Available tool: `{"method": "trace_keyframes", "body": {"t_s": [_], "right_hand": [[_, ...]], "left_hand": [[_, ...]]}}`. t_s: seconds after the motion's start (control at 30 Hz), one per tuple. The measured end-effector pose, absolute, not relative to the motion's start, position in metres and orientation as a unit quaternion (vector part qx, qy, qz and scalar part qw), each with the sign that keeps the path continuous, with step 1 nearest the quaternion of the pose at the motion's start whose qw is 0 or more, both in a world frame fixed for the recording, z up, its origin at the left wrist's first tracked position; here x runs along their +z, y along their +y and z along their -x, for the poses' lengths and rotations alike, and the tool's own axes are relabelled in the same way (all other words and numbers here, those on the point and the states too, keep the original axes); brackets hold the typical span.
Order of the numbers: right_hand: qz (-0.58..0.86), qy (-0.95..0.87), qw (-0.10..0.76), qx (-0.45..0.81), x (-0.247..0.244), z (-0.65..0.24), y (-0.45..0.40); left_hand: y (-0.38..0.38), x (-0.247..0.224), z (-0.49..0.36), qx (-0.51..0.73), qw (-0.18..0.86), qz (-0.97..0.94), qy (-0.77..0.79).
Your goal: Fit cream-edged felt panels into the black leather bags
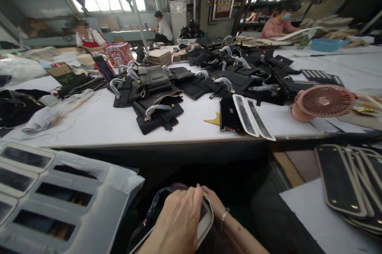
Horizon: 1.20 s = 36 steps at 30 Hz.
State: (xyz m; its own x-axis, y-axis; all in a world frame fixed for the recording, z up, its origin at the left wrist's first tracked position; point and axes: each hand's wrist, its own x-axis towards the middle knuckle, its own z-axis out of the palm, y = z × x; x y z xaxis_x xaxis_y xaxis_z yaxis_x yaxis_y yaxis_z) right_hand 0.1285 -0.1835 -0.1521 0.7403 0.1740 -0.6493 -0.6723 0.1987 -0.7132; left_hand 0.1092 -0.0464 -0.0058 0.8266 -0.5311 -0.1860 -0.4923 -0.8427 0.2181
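Observation:
Low in front of me, over my lap, is a dark handbag (205, 222) with a cream edge and a plastic-wrapped handle (155, 202). My left hand (182, 210) is closed over its upper edge, back of the hand toward me. Against the far side of the same edge, my right hand (213, 200) is closed too, with a bracelet (224, 216) at its wrist. The fingertips of both hands meet at the edge. My left hand and forearm cover much of the bag, and its lower part is in shadow.
The white table (98, 126) ahead bears several black bags (159, 114), a pink fan (324, 102) and black panels with cream borders (253, 116). A grey slotted box (101, 202) stands left; stacked base panels (342, 182) lie right. Several people work beyond.

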Motion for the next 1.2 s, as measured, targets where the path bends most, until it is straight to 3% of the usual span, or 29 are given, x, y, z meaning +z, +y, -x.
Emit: {"method": "trace_keyframes", "body": {"t_s": [0.13, 0.3, 0.43, 0.9, 1.2], "right_hand": [[0.676, 0.156, 0.698, 0.177, -0.115, -0.12, -0.209], [0.812, -0.019, 0.572, 0.111, -0.068, -0.098, -0.213], [0.853, -0.025, 0.517, 0.066, -0.064, -0.091, -0.203], [0.869, -0.068, 0.49, 0.014, -0.07, -0.086, -0.206], [0.868, 0.001, 0.496, 0.024, -0.077, -0.083, -0.201]], "left_hand": [[-0.041, 0.009, -0.116, -0.189, 0.117, -0.948, -0.227], [-0.039, 0.01, -0.124, -0.166, 0.162, -0.946, -0.226], [-0.036, 0.006, -0.138, -0.134, 0.186, -0.941, -0.25], [-0.02, -0.032, -0.179, -0.207, 0.348, -0.869, -0.285], [-0.015, -0.041, -0.177, -0.213, 0.382, -0.848, -0.298]]}}
